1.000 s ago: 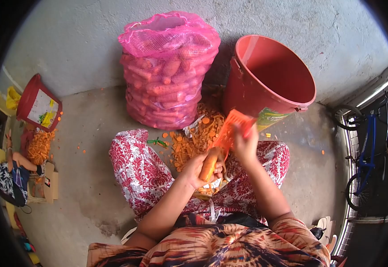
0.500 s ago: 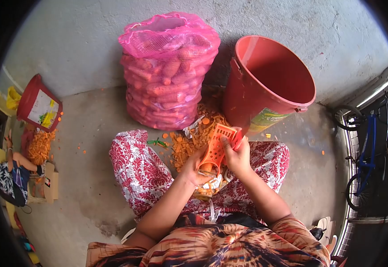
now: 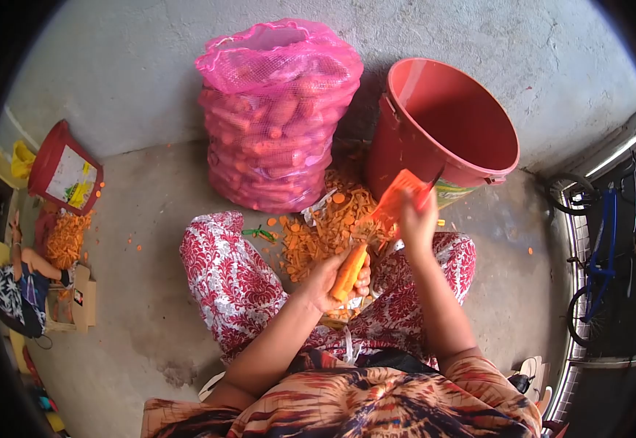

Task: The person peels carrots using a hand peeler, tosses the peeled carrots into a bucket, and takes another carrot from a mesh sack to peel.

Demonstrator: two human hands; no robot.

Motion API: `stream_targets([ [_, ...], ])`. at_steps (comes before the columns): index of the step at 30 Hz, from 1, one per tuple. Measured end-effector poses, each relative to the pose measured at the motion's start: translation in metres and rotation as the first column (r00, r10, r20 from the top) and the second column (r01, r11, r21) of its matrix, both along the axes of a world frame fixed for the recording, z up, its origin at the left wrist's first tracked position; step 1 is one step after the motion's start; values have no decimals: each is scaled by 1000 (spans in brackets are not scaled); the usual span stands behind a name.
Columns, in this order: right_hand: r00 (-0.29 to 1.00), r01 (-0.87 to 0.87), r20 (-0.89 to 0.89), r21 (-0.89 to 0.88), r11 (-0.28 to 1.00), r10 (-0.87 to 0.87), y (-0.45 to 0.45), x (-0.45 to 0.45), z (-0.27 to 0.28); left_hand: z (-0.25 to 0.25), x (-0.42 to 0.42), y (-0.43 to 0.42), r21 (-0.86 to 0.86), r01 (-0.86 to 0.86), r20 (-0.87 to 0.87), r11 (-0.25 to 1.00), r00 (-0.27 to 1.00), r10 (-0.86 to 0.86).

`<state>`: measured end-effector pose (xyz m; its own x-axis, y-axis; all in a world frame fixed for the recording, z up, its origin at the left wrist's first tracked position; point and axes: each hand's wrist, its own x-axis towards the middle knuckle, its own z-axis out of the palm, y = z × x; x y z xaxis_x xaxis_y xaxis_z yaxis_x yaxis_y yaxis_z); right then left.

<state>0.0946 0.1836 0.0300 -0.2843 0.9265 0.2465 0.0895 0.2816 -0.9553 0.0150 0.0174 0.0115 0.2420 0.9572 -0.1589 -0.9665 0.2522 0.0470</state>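
A pink mesh sack of carrots (image 3: 278, 128) stands at the upper centre-left of the frame, with a red bucket (image 3: 392, 150) beside it toward the upper right and a heap of orange peelings (image 3: 322, 230) below them, mid-frame. Right of centre, the right hand (image 3: 419, 223) — blurred — grips a flat orange tool (image 3: 393, 197); near the centre, the left hand (image 3: 324, 283) curls around a carrot (image 3: 349, 272), tilted up to the right.

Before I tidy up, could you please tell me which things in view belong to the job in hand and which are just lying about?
Job in hand:
carrot, in the left hand
orange tool, in the right hand
peelings
pink sack
probably the near bucket

Apparently just lying about:
green scrap
bicycle
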Motion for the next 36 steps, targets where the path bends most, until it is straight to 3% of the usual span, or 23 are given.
stream_targets([
  [1,987,79,128,157,984,-99,24,8,-11,1,3,-3,-15,14,-7,1000,1000,-14],
  [3,985,173,7,110,979,-175,24,7,17,-2,2,-2,-62,-18,-2,998,1000,18],
  [5,999,7,-38,38,999,-6,4,7,33,-1,3,-3,-193,-69,14,979,997,73],
  [9,964,-259,-100,-131,957,247,-39,7,37,-5,-4,1,-127,-92,23,988,995,96],
  [10,954,-295,-81,-93,951,289,-46,7,35,-12,-3,6,-37,-115,80,993,990,118],
  [11,942,-332,-61,-56,942,329,-53,7,34,-14,-4,5,-74,-129,28,989,991,131],
  [16,944,-330,19,4,944,330,-66,4,25,-23,-7,3,-153,-157,-154,976,979,133],
  [21,932,-357,59,-5,934,357,-66,4,21,-16,-2,4,-297,-214,-128,931,975,184],
  [24,936,-346,84,28,938,343,-67,4,28,-16,-2,6,-255,-212,-99,944,976,192],
  [27,938,-307,221,177,935,266,-60,4,17,-20,0,4,-193,-164,-85,967,985,150],
  [28,958,-260,191,252,932,216,-51,3,13,-18,0,3,-133,-124,-36,983,992,121],
  [30,986,-154,-64,25,988,155,-28,-1,3,-25,-2,3,53,-40,26,998,999,39],
  [33,967,122,189,257,959,-173,14,-1,-2,-8,-2,1,-64,-55,-120,996,992,47],
  [36,1000,12,-22,11,1000,-12,5,1,9,-5,-4,1,-113,-83,-18,990,996,82],
])
